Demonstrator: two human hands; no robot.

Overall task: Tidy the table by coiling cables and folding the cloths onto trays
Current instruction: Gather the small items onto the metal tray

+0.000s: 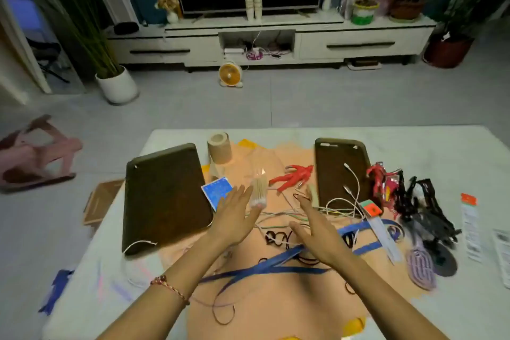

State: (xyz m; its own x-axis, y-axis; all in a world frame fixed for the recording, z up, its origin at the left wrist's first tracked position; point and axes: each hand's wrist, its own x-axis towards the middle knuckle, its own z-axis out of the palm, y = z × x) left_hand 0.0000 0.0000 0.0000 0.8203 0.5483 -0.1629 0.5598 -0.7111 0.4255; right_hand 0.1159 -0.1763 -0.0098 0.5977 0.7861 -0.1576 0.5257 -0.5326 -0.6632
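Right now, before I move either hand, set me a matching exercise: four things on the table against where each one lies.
Things:
1. red toy figure
2. purple hairbrush
3. white charging cable
4. cardboard roll

Places:
A. rightmost of the four, beside the tangled black straps
B. partly on the right tray
C. standing upright by the left tray's far right corner
D. lying flat just left of the right tray

Pairs: 1-D, 2-A, 3-B, 4-C.
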